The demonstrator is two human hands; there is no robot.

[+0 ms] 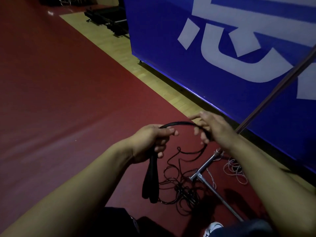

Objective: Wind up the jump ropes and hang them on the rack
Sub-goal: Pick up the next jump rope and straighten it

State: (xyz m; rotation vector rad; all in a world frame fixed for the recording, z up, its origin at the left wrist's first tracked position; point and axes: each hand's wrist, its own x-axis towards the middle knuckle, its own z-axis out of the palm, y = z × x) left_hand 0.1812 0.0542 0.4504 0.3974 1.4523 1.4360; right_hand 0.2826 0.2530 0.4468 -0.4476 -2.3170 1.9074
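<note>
Over a dark red floor (51, 100), the person holds a black rope between both hands. At far left the floor runs bare up to a strip of pale wood (119, 48) that edges it diagonally, with dark equipment (109, 19) lying at the top of that strip.

Left of centre, the left hand (150, 142) grips the rope (179, 124), its fingers curled round the bundled strands. Two black handles (151, 178) hang down from this fist, side by side and close to the floor. From the fist the rope arches up and across as a thick bundle to the right hand (210, 129), whose fingers curl over it while the forefinger and thumb stick out loosely above; the hand is blurred, so the exact grip is hard to read.

Below the hands, a tangle of thin black cord (181, 187) lies loose on the floor, with strands rising toward the right hand. Just right of the tangle sits the metal foot of a rack (203, 171), a T-shaped joint of silver tubes, and a slanted pole (280, 86) climbs from there to the upper right. A pale rope (236, 170) lies coiled on the floor beside the foot. Behind it all stands a blue panel (171, 48) with large white lettering. A white shoe (213, 227) shows at the bottom edge.
</note>
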